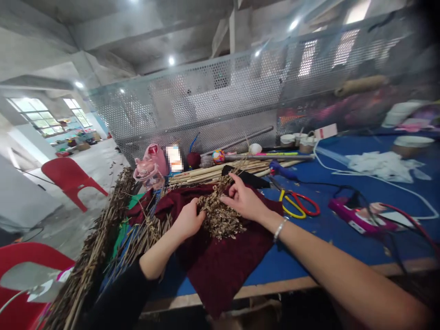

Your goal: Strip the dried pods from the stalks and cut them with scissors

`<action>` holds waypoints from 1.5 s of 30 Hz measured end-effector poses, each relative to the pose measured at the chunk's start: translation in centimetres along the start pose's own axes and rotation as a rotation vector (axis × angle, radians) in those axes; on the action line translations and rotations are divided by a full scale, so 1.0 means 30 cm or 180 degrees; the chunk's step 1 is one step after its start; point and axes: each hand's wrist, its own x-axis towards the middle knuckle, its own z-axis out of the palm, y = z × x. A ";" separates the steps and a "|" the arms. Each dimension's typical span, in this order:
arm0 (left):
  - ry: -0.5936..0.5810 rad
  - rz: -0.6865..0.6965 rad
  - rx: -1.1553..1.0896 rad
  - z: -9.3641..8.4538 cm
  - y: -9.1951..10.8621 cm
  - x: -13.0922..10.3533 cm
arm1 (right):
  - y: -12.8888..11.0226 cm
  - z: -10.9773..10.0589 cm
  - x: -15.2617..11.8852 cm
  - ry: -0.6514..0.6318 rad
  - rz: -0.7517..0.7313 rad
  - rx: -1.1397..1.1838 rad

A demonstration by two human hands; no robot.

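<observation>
A heap of dried brown plant bits point(225, 221) lies on a dark red cloth point(223, 275) that hangs over the table's front edge. At the heap's left side, my left hand point(190, 219) is closed, thumb and fingers pinched at the dried plant. My right hand point(244, 199) is over the right side of the heap, with its index finger stretched out and its thumb apart from it, by a dried sprig point(223, 181). Whether a small piece lies between its other fingers is hidden. Dry stalks point(147, 238) lie left of the cloth.
Scissors point(299, 204) with yellow and red handles lie right of the cloth. A magenta power strip point(357, 215) with cables is farther right. Long sticks point(202, 174) lie behind the heap, before a perforated metal screen point(206, 105). A tall stalk bundle point(92, 256) leans at the left.
</observation>
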 end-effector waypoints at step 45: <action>0.0910 -0.0298 -0.0182 0.099 -0.020 0.011 | -0.081 0.146 0.023 -0.0086 -0.0361 -0.0028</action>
